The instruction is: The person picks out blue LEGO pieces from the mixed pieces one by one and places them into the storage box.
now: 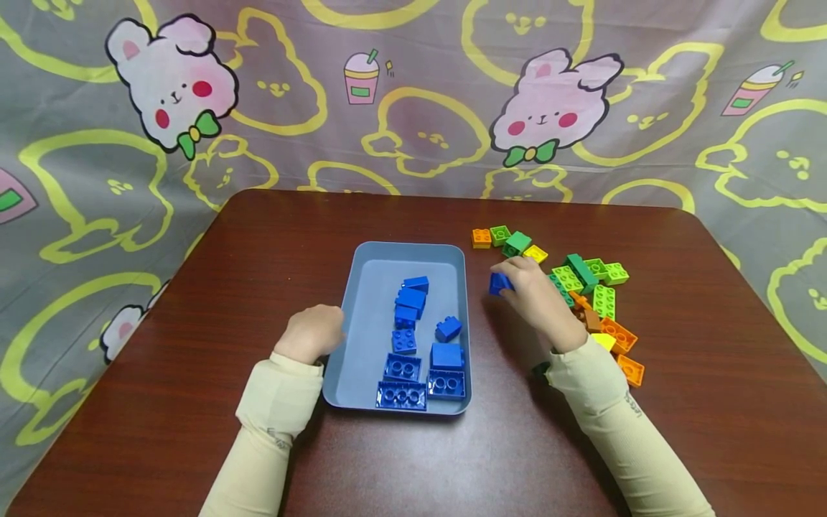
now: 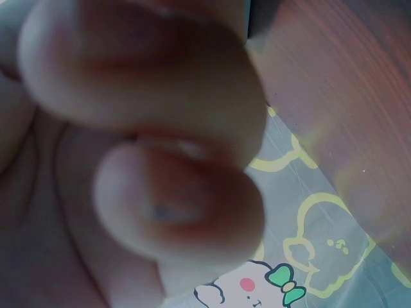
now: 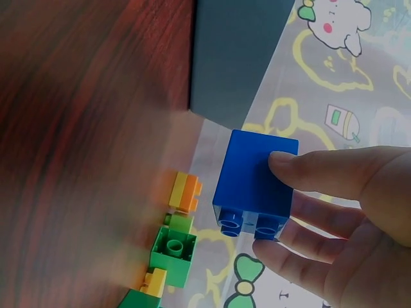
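Note:
My right hand point(image 1: 533, 294) pinches a blue toy building brick point(image 3: 253, 173) above the table, just right of a grey-blue tray point(image 1: 349, 373). In the right wrist view the thumb lies on the brick's flat side and the other fingers are behind it, partly hidden. At the tray's left rim is my left hand point(image 1: 313, 332), its fingers curled. The left wrist view shows those curled fingers point(image 2: 186, 199) close up, with nothing visible in them. Several blue bricks point(image 1: 403, 341) lie inside the tray, some studs up and some upside down.
Right of the tray, green bricks point(image 1: 581, 273), orange bricks point(image 1: 618, 335), yellow bricks point(image 1: 535, 253) and a brown brick point(image 1: 591, 321) lie loosely scattered, partly behind the right hand and sleeve. A patterned cloth point(image 1: 413, 129) hangs behind the dark wooden table point(image 1: 278, 237).

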The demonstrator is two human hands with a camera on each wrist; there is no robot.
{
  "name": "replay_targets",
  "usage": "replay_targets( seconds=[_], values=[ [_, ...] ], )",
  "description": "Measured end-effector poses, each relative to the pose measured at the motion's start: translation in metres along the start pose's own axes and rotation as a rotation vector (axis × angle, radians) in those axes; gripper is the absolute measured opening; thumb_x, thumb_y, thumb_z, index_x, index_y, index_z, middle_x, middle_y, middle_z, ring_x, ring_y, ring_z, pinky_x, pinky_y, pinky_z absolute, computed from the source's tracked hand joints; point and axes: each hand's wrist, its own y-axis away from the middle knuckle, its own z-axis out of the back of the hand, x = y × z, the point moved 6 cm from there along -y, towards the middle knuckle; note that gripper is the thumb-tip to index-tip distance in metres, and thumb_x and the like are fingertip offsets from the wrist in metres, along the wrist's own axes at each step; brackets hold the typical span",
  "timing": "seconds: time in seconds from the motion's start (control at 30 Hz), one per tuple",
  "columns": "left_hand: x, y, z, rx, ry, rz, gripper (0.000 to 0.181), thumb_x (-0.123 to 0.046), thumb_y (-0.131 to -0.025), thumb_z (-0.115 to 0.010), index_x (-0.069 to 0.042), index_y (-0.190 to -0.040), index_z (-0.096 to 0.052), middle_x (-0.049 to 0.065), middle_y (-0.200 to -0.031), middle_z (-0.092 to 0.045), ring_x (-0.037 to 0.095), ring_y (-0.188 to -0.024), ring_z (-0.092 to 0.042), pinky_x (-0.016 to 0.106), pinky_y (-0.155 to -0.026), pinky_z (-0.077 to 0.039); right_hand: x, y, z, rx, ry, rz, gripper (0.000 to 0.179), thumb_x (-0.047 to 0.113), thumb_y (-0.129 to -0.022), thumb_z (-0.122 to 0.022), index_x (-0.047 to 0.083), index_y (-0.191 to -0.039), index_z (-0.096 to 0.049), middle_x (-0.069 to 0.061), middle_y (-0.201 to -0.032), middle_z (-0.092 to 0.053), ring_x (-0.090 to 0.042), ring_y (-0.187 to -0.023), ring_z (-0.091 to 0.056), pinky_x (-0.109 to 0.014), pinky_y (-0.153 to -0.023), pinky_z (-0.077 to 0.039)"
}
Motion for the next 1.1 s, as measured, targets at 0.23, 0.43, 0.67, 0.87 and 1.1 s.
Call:
replay_targets(
  seconds=[0.23, 0.43, 0.67, 0.87, 1.1],
  values=[
    [0.000, 0.000, 0.000, -0.001, -0.004, 0.001, 0.013, -0.008, -0.084, -0.051, -0.002, -0.080, -0.062, 0.013, -0.081, -0.060, 0.023, -0.067, -0.055, 0.041, -0.057, -0.044, 0.006, 0.001, 0.003, -0.027, 0.007, 0.014, 0.033, -0.007, -0.074, -0.067, -0.005, -0.106, -0.059, -0.020, -0.102, -0.056, -0.035, -0.098, -0.048, -0.046, -0.078, -0.045],
    [0.001, 0.000, 0.000, 0.000, 0.004, 0.003, 0.013, -0.008, -0.084, -0.052, -0.002, -0.080, -0.062, 0.012, -0.079, -0.059, 0.022, -0.065, -0.054, 0.041, -0.056, -0.044, 0.010, 0.002, 0.004, -0.045, 0.007, 0.026, 0.033, -0.007, -0.075, -0.067, -0.005, -0.106, -0.059, -0.019, -0.102, -0.055, -0.034, -0.098, -0.046, -0.045, -0.077, -0.046],
    [0.000, 0.001, 0.001, -0.006, 0.004, -0.001, 0.012, -0.009, -0.084, -0.053, -0.002, -0.081, -0.062, 0.013, -0.080, -0.060, 0.023, -0.067, -0.055, 0.041, -0.057, -0.044, 0.014, 0.002, 0.004, -0.076, -0.016, 0.062, 0.033, -0.010, -0.073, -0.067, -0.006, -0.104, -0.059, -0.019, -0.101, -0.056, -0.033, -0.096, -0.046, -0.044, -0.077, -0.046],
    [0.000, 0.001, 0.001, -0.006, 0.000, 0.000, 0.012, -0.009, -0.085, -0.053, -0.002, -0.081, -0.062, 0.012, -0.079, -0.059, 0.023, -0.066, -0.055, 0.040, -0.056, -0.044, 0.018, 0.002, 0.003, -0.087, 0.012, 0.070, 0.038, -0.011, -0.068, -0.071, -0.005, -0.104, -0.060, -0.017, -0.101, -0.056, -0.031, -0.095, -0.046, -0.042, -0.077, -0.046],
    [0.000, 0.001, 0.000, -0.013, 0.023, -0.006, 0.013, -0.007, -0.084, -0.050, -0.002, -0.081, -0.062, 0.013, -0.080, -0.059, 0.022, -0.066, -0.053, 0.041, -0.056, -0.044, 0.022, 0.003, 0.003, -0.073, -0.018, 0.069, 0.032, -0.009, -0.073, -0.067, -0.005, -0.104, -0.060, -0.018, -0.102, -0.056, -0.031, -0.096, -0.046, -0.042, -0.077, -0.046]
  ],
)
